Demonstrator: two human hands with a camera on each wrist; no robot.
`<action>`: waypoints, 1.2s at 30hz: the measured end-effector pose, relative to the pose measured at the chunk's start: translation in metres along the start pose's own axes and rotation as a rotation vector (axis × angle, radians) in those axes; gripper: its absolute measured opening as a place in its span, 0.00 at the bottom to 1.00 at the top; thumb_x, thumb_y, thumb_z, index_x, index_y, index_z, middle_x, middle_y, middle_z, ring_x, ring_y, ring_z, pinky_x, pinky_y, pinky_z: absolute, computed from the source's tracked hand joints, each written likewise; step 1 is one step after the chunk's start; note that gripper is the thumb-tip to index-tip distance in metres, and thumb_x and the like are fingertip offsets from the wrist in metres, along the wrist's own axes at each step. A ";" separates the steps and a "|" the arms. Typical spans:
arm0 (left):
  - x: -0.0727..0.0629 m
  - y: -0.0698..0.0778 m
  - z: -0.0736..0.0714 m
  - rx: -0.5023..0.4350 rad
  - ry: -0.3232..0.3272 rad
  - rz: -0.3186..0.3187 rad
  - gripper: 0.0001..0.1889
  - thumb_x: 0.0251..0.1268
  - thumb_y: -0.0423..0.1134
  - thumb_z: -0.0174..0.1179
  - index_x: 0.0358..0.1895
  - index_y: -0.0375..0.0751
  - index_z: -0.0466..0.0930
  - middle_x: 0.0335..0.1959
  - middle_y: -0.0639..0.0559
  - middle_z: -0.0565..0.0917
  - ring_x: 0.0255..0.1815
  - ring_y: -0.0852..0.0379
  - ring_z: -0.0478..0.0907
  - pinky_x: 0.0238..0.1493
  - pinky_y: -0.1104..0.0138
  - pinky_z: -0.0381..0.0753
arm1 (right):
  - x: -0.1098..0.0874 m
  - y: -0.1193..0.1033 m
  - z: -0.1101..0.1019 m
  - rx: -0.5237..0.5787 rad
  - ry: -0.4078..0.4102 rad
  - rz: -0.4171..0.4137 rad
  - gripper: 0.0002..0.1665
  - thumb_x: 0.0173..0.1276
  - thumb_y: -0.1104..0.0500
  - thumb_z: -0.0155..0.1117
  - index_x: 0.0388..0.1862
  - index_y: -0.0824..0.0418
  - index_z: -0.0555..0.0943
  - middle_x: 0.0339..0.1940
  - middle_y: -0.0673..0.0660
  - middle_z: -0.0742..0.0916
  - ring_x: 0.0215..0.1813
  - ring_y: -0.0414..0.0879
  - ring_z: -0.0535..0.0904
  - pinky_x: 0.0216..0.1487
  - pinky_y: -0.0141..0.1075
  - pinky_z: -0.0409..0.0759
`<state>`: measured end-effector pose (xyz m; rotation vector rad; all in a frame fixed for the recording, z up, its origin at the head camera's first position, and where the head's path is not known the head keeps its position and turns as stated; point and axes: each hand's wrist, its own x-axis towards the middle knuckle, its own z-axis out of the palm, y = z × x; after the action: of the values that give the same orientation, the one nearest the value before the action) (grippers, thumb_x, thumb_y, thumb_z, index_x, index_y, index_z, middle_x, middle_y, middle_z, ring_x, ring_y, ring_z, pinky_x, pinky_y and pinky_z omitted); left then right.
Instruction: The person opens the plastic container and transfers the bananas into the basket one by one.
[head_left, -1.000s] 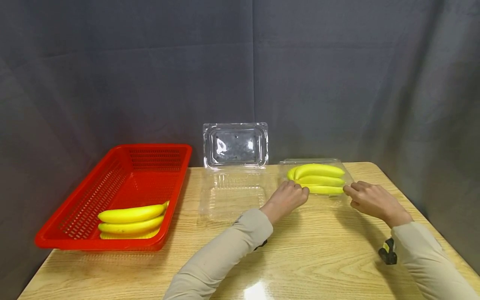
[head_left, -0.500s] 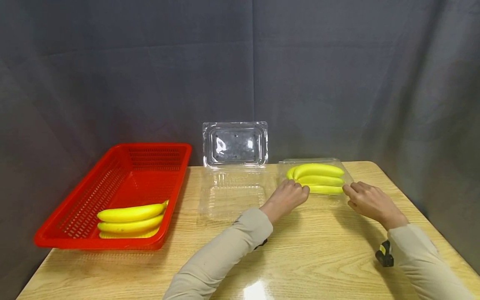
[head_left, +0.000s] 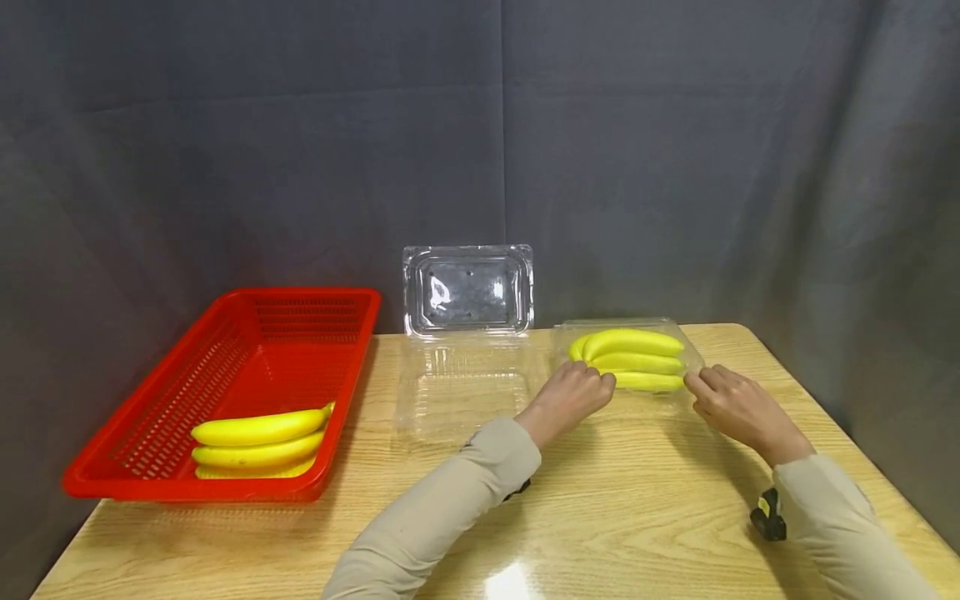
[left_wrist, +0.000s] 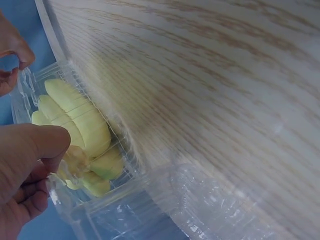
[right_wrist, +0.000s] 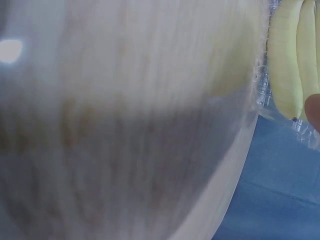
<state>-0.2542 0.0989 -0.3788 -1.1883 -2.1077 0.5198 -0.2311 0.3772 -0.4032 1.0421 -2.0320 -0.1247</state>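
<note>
At the back right of the table, a bunch of yellow bananas [head_left: 637, 342] lies inside a clear plastic clamshell box [head_left: 694, 360]. My left hand [head_left: 567, 400] pinches the box at its near left corner. Thumb and curled fingers of that hand [left_wrist: 30, 155] meet on the plastic edge in the left wrist view. At the near right corner my right hand [head_left: 742, 408] grips the edge, fingers curled. The left wrist view has this right hand [left_wrist: 12, 55] at the box's far end. Only a fingertip [right_wrist: 314, 111] beside the bananas [right_wrist: 285, 60] enters the right wrist view.
A second clear clamshell box [head_left: 468, 400] stands left of the first, its lid [head_left: 470, 292] raised. Further left is a red plastic basket [head_left: 352, 400] with more bananas [head_left: 258, 427] at its near end. A dark grey curtain [head_left: 480, 125] hangs behind the wooden table [head_left: 600, 517].
Both hands keep hold of the box's near corners. The head view has shifted very slightly; nothing else has visibly moved.
</note>
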 end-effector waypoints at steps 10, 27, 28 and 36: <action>-0.002 0.001 -0.001 -0.034 -0.008 -0.005 0.13 0.53 0.24 0.53 0.29 0.51 0.76 0.20 0.61 0.76 0.19 0.66 0.63 0.21 0.78 0.64 | -0.003 -0.005 -0.008 0.000 -0.009 0.004 0.15 0.71 0.63 0.31 0.29 0.66 0.66 0.21 0.55 0.68 0.21 0.49 0.65 0.18 0.39 0.65; -0.011 0.007 -0.018 -0.106 -0.034 -0.023 0.10 0.60 0.25 0.57 0.32 0.48 0.78 0.23 0.59 0.78 0.21 0.66 0.65 0.23 0.78 0.65 | -0.003 -0.023 -0.019 -0.016 0.006 0.112 0.14 0.69 0.62 0.34 0.28 0.65 0.66 0.21 0.55 0.67 0.21 0.47 0.62 0.19 0.40 0.66; -0.012 0.006 -0.018 -0.116 -0.034 -0.027 0.10 0.60 0.26 0.58 0.33 0.48 0.79 0.23 0.59 0.78 0.21 0.66 0.65 0.23 0.78 0.65 | -0.002 -0.024 -0.019 -0.017 0.008 0.117 0.14 0.69 0.62 0.34 0.28 0.65 0.66 0.21 0.54 0.67 0.21 0.47 0.62 0.19 0.39 0.65; -0.019 0.003 -0.025 -0.150 -0.038 -0.029 0.08 0.61 0.26 0.59 0.33 0.47 0.79 0.24 0.58 0.79 0.22 0.65 0.67 0.23 0.78 0.65 | 0.003 -0.028 -0.023 0.002 0.051 0.126 0.13 0.66 0.62 0.35 0.25 0.63 0.66 0.21 0.52 0.66 0.21 0.45 0.62 0.18 0.35 0.61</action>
<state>-0.2278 0.0848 -0.3697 -1.2369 -2.2252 0.3791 -0.1981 0.3630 -0.3981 0.9065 -2.0450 -0.0299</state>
